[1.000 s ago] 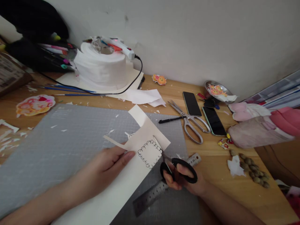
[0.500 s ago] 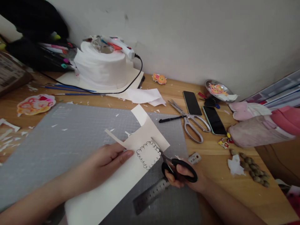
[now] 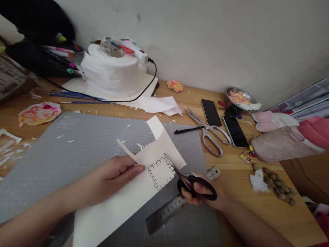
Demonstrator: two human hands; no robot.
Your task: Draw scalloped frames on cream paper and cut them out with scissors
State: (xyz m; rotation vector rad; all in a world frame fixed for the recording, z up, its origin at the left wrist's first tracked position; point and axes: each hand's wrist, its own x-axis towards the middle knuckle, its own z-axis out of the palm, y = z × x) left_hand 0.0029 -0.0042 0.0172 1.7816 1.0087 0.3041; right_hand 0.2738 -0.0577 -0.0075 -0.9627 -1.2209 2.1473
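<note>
A sheet of white paper (image 3: 117, 209) is pinched between the thumb and fingers of my left hand (image 3: 122, 175). Drawn on it in black is a squarish outline with a scalloped edge (image 3: 161, 173). My right hand (image 3: 203, 192) has its fingers through the black handles of a pair of scissors (image 3: 191, 183). The scissors' blades lie across the paper at the upper right edge of the drawing. Under the paper and my right hand, a steel ruler (image 3: 167, 212) rests on the grey cutting mat (image 3: 84, 147).
Beyond the mat lie metal scissors (image 3: 204, 132), a black pen (image 3: 187, 130) and two phones (image 3: 211, 112). A white roll (image 3: 110, 75) with a corded glue gun (image 3: 135, 51) stands at the back. Paper scraps (image 3: 10, 147) litter the left; a metal bowl (image 3: 240, 97) sits back right.
The paper has turned slightly and shifted a little, its drawn outline moving left and down. The scissor blades have moved slightly along the outline's upper right edge.
</note>
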